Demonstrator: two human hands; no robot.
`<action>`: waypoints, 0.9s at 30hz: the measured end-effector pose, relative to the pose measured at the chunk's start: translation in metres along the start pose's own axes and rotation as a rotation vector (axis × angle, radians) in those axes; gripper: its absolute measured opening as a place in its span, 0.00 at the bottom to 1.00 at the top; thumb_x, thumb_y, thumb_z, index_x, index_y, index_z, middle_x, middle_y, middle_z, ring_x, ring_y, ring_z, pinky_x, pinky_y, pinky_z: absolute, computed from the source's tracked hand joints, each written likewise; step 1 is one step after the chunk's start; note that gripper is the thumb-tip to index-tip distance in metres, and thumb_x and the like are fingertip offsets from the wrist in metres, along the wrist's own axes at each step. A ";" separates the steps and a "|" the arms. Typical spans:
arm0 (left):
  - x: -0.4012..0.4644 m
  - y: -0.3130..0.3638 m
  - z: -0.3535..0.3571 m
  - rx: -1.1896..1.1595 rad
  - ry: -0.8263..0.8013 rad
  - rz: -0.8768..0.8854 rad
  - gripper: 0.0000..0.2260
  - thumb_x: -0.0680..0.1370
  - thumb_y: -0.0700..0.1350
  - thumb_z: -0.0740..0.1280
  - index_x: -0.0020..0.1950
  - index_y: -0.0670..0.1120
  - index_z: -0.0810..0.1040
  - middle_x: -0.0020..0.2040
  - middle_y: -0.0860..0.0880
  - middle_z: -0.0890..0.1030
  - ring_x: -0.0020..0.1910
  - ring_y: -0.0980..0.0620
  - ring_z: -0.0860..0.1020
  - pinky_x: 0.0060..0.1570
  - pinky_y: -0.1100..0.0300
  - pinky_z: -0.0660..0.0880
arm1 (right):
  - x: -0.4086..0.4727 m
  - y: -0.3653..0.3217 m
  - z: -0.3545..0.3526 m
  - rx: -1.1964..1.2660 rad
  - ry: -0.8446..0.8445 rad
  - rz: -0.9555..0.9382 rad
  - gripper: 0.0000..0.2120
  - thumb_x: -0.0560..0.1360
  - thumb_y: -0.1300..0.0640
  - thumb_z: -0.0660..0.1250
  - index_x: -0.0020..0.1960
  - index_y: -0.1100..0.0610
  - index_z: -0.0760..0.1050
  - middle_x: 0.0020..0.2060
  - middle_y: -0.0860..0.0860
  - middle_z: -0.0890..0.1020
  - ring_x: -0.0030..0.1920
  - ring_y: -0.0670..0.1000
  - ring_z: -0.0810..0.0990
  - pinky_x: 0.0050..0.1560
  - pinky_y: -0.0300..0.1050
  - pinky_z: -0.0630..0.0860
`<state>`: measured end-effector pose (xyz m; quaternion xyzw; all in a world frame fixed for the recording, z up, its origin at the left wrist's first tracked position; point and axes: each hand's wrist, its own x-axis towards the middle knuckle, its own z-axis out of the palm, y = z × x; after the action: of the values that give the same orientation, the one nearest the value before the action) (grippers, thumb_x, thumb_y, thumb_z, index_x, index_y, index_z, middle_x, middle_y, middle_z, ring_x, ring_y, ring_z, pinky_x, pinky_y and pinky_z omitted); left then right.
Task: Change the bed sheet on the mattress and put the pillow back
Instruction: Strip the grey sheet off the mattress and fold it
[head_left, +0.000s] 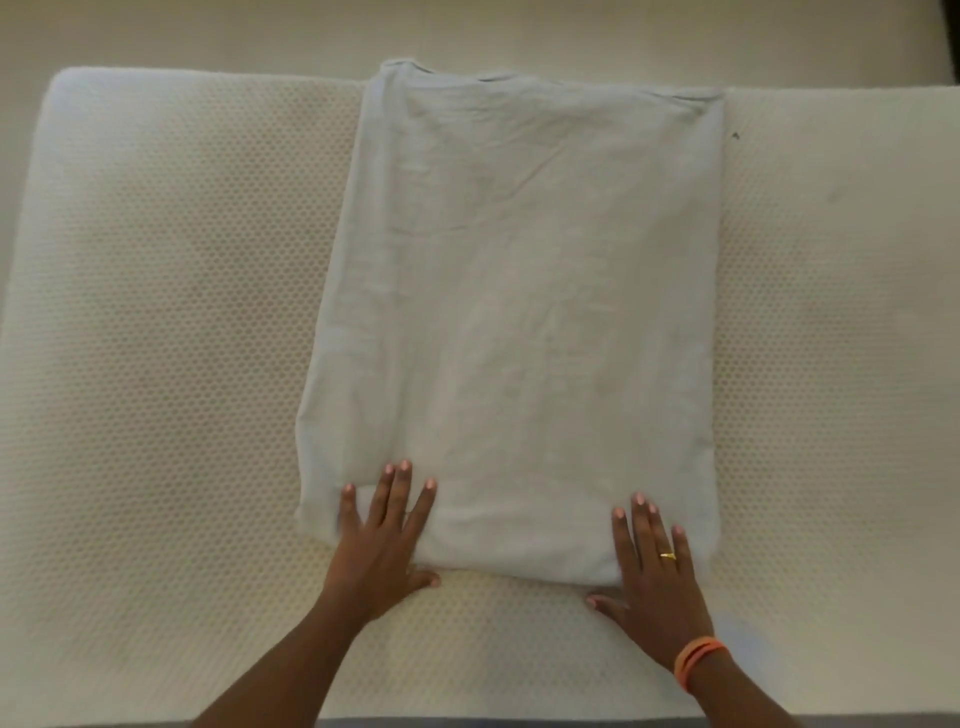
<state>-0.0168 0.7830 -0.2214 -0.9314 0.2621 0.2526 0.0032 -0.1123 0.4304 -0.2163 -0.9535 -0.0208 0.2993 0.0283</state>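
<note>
Our 2 hands lie flat with fingers spread, gripping nothing: the left hand (382, 540) presses its fingers on the near left corner of the folded pale white cotton bed sheet (519, 312), thumb and heel on the bed beside it, and the right hand (655, 577), with a gold ring (668, 555) and orange wristbands (698, 659), does the same at the near right corner. The sheet rests as a creased rectangle across the middle of the bare cream mattress with its dotted knit cover (156, 312), its far edge reaching the mattress's far side. We judge the sheet light, soft and limp, with several layers that may slide over each other; it will sag and unfold once lifted. To open it, we would pinch only the top layer at the 2 near corners, not the whole stack. No pillow is in view.
</note>
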 end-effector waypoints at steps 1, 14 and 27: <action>0.001 -0.001 -0.001 0.010 0.005 -0.021 0.55 0.58 0.69 0.75 0.79 0.47 0.61 0.78 0.34 0.57 0.76 0.34 0.60 0.64 0.25 0.60 | 0.000 0.002 0.003 -0.018 0.007 -0.011 0.47 0.68 0.33 0.57 0.77 0.63 0.54 0.76 0.66 0.57 0.75 0.64 0.59 0.71 0.67 0.57; 0.013 -0.014 -0.060 -0.021 0.125 -0.146 0.16 0.63 0.29 0.75 0.44 0.42 0.76 0.38 0.45 0.79 0.34 0.45 0.78 0.25 0.53 0.76 | 0.012 0.025 -0.060 -0.018 0.045 0.027 0.30 0.50 0.74 0.79 0.51 0.62 0.82 0.47 0.60 0.85 0.43 0.59 0.86 0.32 0.49 0.82; -0.051 0.020 -0.303 -0.019 0.466 -0.227 0.17 0.60 0.24 0.73 0.35 0.44 0.74 0.30 0.48 0.73 0.30 0.49 0.72 0.25 0.59 0.65 | -0.084 0.045 -0.299 0.165 0.383 0.216 0.17 0.69 0.67 0.64 0.53 0.53 0.82 0.45 0.52 0.85 0.46 0.57 0.83 0.42 0.48 0.77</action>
<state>0.0781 0.7489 0.0698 -0.9879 0.1472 0.0316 -0.0379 -0.0090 0.3684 0.0733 -0.9840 0.1118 0.1149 0.0774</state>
